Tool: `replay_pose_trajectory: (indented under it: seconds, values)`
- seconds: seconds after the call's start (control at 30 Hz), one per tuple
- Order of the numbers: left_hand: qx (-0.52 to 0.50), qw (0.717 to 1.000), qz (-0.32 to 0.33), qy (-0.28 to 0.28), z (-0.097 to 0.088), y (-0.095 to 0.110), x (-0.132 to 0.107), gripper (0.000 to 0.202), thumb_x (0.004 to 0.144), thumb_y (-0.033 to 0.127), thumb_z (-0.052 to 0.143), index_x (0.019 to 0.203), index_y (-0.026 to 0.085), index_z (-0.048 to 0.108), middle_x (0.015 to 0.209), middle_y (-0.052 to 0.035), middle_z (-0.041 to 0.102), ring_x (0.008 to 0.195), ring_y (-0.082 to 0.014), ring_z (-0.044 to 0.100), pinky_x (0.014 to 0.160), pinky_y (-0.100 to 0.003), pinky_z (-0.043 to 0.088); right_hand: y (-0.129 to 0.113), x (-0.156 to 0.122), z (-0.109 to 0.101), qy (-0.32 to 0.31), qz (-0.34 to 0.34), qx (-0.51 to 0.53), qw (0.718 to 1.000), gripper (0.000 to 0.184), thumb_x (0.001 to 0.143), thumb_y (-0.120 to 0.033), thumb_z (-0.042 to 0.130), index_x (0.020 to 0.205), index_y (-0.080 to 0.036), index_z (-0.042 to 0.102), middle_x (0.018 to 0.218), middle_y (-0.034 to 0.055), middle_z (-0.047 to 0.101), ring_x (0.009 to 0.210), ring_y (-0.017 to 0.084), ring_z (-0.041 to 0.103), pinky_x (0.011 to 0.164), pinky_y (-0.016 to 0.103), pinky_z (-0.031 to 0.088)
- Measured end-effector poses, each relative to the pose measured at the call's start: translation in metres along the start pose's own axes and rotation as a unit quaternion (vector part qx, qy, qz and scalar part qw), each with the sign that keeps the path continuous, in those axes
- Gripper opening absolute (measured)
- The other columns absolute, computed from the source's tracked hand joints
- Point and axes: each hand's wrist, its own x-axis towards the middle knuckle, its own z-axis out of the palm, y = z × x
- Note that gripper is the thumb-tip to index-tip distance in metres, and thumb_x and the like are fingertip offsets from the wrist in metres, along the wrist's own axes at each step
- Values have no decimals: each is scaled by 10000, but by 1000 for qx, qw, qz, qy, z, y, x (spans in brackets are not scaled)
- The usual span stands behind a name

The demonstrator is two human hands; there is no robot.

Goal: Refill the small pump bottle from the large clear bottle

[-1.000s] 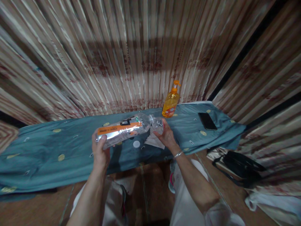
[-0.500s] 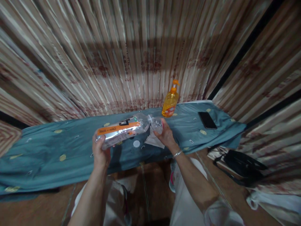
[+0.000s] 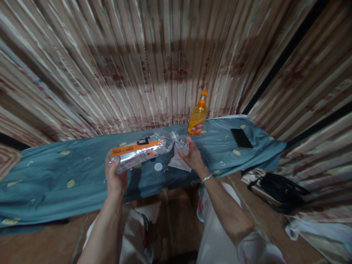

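My left hand [image 3: 114, 176] grips the base of a large clear plastic bottle [image 3: 143, 149] with an orange label, held almost level with its open mouth pointing right. The bottle's mouth meets a small clear cup [image 3: 182, 144], which my right hand [image 3: 193, 157] holds just above the table. A white bottle cap [image 3: 158, 167] lies on the blue-green cloth [image 3: 68, 172] under the bottle. A white tissue [image 3: 178, 164] lies beside the cap, partly under my right hand.
An orange pump bottle of liquid soap [image 3: 197, 118] stands at the back of the table. A black phone [image 3: 241, 138] lies flat to the right. On the floor at right sit a black bag [image 3: 277, 191] and white cloth [image 3: 316, 234]. A striped curtain hangs behind.
Both hands hold the same grip on bottle and cup. The whole view has shifted slightly, with the bottle a touch further left.
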Motion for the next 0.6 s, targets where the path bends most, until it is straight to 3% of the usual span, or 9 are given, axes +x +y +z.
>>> replay_pose_trajectory:
  seconds: [0.37,0.6]
  values:
    - [20,1000,17,5,0,3,-1,492,622,454,824,1029,199,715,880,-29,665,682,-157,587,460,-208,402,5,0,1,1,-9,-5,1000,850,808,-300,796,1542,-148,395,1513,224,598,1421,354,597,1201,558,505]
    - [30,999,35,6,-2,4,1,577,617,468,844,1113,212,698,932,-53,684,681,-166,566,520,-250,406,6,-2,2,5,-16,-19,1000,851,841,-367,797,1557,-162,384,1527,222,581,1436,355,579,1220,571,483]
